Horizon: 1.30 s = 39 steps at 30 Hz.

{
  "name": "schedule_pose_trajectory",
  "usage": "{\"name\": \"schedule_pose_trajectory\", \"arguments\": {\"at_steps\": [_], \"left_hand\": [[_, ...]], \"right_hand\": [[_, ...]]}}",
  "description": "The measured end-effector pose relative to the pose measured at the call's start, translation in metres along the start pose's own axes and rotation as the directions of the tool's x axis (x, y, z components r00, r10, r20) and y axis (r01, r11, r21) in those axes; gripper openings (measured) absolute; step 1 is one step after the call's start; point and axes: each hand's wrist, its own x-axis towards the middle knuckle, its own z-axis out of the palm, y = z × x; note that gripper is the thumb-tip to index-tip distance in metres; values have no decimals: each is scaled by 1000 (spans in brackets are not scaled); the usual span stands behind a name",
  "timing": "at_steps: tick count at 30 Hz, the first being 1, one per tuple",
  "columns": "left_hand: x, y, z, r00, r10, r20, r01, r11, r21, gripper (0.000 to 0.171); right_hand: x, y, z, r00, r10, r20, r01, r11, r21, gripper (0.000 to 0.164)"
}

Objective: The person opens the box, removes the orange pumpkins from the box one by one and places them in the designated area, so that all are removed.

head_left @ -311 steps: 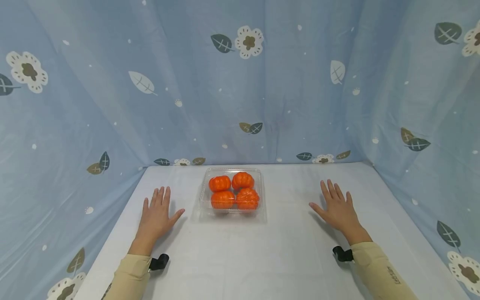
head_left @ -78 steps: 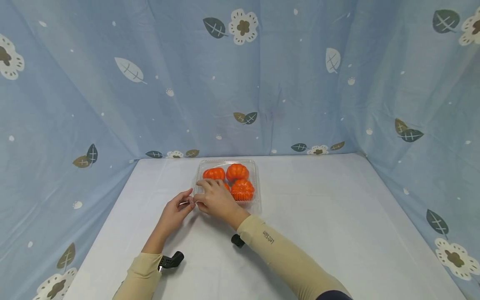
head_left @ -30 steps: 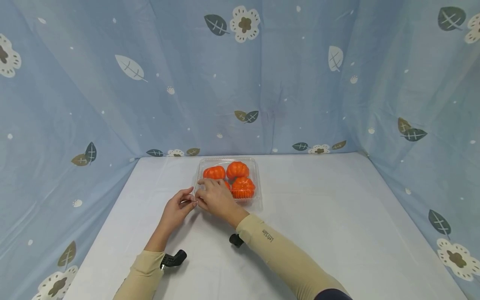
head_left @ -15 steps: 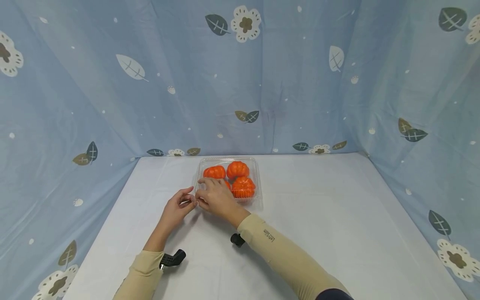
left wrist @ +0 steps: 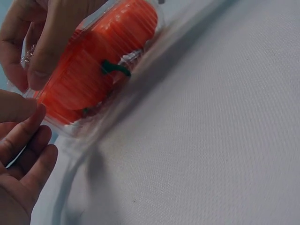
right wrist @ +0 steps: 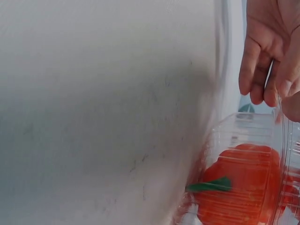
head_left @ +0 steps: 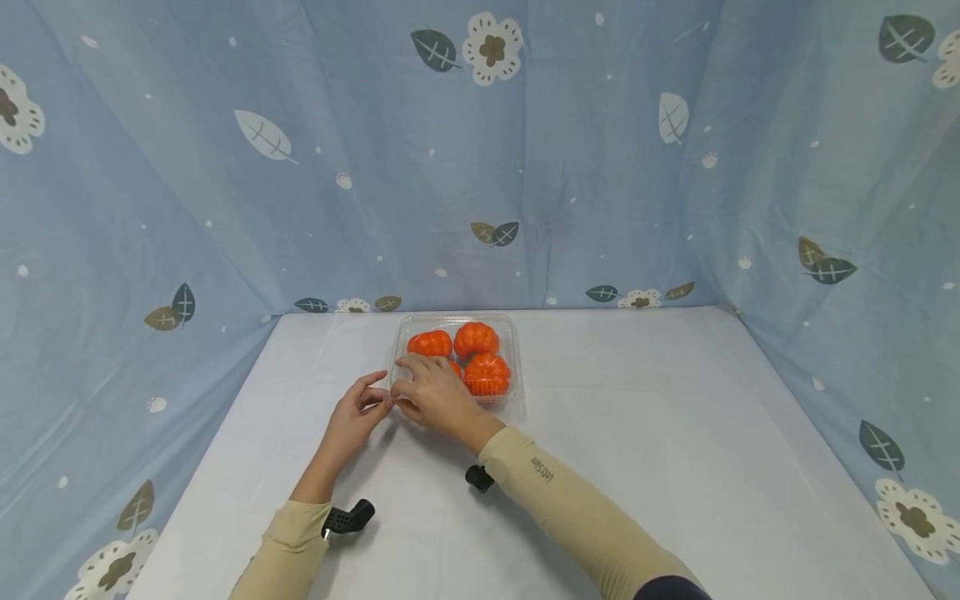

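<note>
A clear plastic clamshell box (head_left: 516,342) sits at the back of the white table, with several small orange pumpkins (head_left: 487,375) inside. Green stems show on the pumpkins (left wrist: 77,86) through the ribbed wall in both wrist views. At the box's front-left corner my left hand (head_left: 352,425) pinches the rim between thumb and index finger, its other fingers loosely bent. My right hand (head_left: 435,396) reaches across the front of the box and pinches the rim just beside it, its wrist hiding part of one pumpkin. In the left wrist view the right hand (left wrist: 51,42) bends down over the edge.
A white cloth covers the table (head_left: 675,442). Behind and at both sides hangs a blue curtain (head_left: 480,150) printed with leaves and flowers. Black camera mounts (head_left: 348,517) stick out from the beige sleeves (head_left: 585,517).
Ten seconds ago both hands lay spread flat on the table at either side; since then they have come together at the box's front-left corner. Over the last second they barely shift.
</note>
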Motion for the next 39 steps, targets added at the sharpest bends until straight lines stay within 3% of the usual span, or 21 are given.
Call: {"name": "schedule_pose_trajectory", "arguments": {"at_steps": [4,11,14,20,29,39], "left_hand": [[1,-3,1,1000,6,-2,-6,1000,-11,53],[13,-35,6,999,19,-26,-20,999,-42,55],[14,-40,5,999,25,-31,-26,998,-51,55],[15,-42,5,999,43,-32,-45,997,-69,54],[14,-42,5,999,19,-40,-21,998,-51,55],[14,-41,5,999,19,-39,-19,1000,2,56]], "right_hand": [[-1,2,-3,999,-5,34,6,1000,-19,25],[-5,3,-7,999,0,51,2,998,-56,46],[-7,5,-8,999,6,50,-2,997,-72,51],[-14,10,-11,999,7,45,-3,997,-77,50],[-27,18,-15,1000,13,6,-13,1000,-24,45],[-43,31,-18,1000,6,-10,-6,1000,9,48]]}}
